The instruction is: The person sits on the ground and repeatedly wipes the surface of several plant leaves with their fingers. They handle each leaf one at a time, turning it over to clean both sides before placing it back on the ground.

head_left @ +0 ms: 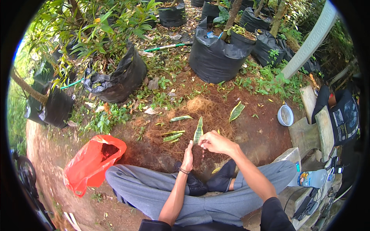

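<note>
A green snake plant leaf with yellow edges [198, 131] stands upright at the top of a dark brown mass of soil [197, 157] between my hands. Whether a small pot or bag holds this soil, I cannot tell. Against its left side lies my left hand [187, 158], fingers straight and pointing away from me. My right hand [216, 143] comes from the right, thumb and fingertips pinched together beside the leaf's base. What sits in that pinch is too small to make out. More cut leaf pieces [173, 136] lie on the brown fibre [154, 134] beyond, with another leaf [236, 111] farther right.
A red plastic bag [90, 163] holding dark soil lies left of my crossed legs. Large black planter bags [219, 54] with plants stand beyond. At right are a white bowl [285, 115], concrete blocks [308, 134], a clear plastic jug [314, 179] and another person's dark clothing [343, 115].
</note>
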Available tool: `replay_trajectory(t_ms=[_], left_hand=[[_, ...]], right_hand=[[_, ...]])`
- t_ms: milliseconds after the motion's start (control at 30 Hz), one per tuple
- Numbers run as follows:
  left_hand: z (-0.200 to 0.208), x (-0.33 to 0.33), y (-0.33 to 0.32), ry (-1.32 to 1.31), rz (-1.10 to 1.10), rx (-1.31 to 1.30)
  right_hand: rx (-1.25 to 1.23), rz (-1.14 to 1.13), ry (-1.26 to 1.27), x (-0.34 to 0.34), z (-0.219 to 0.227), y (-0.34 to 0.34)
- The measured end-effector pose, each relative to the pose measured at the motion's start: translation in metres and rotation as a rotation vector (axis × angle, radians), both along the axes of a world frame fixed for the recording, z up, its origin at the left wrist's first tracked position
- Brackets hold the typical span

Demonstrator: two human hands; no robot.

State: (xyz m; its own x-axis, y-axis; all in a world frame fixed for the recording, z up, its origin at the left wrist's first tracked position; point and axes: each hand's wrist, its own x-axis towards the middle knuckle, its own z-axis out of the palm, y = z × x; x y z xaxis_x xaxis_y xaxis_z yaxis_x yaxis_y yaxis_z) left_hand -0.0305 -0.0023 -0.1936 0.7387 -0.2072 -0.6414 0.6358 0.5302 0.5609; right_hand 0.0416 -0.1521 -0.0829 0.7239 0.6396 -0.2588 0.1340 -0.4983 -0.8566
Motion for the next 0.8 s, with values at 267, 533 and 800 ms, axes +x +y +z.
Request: replay_trajectory(t_ms=[267,533,800], left_hand=[[0.005,0.000,0.000,-0.075,0.036,-0.013],[0.004,-0.003,-0.001,-0.094,0.025,-0.002],[0.003,-0.006,-0.001,-0.149,0.002,0.051]], right_hand=[[0.037,-0.468,0.055,-0.022,-0.026,-0.001],[0.458,-0.590,0.845,-0.035,-0.082,0.009],[0.517,-0.547,0.796,-0.040,-0.083,0.011]])
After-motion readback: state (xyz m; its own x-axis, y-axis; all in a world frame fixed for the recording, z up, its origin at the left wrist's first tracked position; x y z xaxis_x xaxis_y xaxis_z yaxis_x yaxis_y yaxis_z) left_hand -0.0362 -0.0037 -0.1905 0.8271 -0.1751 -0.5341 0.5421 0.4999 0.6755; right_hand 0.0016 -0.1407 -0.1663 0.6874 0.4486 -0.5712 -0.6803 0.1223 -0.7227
